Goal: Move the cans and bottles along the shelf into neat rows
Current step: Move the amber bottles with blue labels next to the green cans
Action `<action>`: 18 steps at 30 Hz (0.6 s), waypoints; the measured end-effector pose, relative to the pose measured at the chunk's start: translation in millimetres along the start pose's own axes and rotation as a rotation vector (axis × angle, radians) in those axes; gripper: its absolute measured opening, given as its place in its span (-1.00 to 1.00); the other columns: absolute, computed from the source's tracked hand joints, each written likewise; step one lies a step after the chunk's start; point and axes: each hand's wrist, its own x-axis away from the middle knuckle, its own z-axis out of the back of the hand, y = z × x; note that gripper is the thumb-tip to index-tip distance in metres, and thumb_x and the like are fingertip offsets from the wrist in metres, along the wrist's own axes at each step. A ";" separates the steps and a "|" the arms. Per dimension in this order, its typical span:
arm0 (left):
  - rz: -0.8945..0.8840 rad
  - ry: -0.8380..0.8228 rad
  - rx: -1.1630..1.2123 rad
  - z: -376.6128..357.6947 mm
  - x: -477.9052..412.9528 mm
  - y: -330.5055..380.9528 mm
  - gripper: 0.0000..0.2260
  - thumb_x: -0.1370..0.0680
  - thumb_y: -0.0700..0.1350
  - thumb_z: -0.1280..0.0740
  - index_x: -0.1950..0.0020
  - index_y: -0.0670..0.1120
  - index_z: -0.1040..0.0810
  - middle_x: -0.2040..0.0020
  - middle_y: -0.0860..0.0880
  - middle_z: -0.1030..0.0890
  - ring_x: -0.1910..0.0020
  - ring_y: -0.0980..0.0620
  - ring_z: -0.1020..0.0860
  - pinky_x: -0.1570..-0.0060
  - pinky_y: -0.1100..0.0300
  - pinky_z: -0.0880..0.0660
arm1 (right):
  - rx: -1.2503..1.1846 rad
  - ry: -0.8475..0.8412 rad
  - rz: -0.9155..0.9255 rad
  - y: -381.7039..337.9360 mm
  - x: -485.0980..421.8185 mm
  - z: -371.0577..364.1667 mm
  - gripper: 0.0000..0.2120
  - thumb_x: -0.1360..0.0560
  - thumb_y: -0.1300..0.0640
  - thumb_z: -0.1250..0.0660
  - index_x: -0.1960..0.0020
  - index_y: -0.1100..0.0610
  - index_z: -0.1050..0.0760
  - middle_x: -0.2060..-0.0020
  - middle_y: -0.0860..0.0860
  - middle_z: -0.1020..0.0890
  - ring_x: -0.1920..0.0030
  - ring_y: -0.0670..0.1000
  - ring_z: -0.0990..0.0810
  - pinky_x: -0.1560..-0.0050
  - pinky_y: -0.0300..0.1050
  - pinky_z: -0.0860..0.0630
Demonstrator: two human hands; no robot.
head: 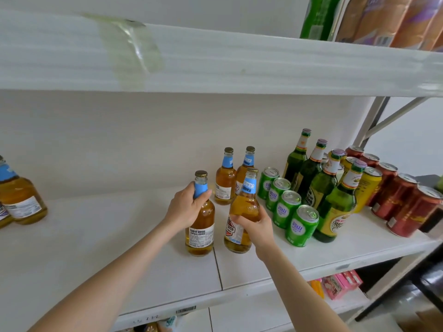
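Observation:
On the white shelf (96, 236) my left hand (183, 207) grips the neck of a clear amber beer bottle with a blue collar (201, 233), standing upright. My right hand (257, 227) grips the body of a second amber bottle (244, 204), tilted slightly, just to its right. Two more amber bottles (225, 180) stand behind them. To the right run a row of green cans (287, 207), a row of green glass bottles (335, 207), yellow cans (366, 185) and red cans (405, 207).
Two more amber bottles (21, 197) stand at the far left of the shelf. The upper shelf's edge (239, 65) hangs overhead, with packaged goods (383, 17) at its right. Pink boxes (340, 283) sit on the shelf below.

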 end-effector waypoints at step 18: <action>0.067 0.081 0.057 -73.3 -55.3 17.9 -0.78 -0.60 0.11 -0.24 -0.12 0.00 -0.43 0.10 0.03 -0.59 0.09 0.06 -0.59 0.08 0.21 -0.50 | 0.078 -0.025 0.023 -2.3 -94.6 43.3 -0.39 -0.22 0.17 -0.62 -0.06 -0.29 -0.41 -0.02 -0.21 -0.59 -0.01 -0.16 -0.58 0.22 -0.34 -0.48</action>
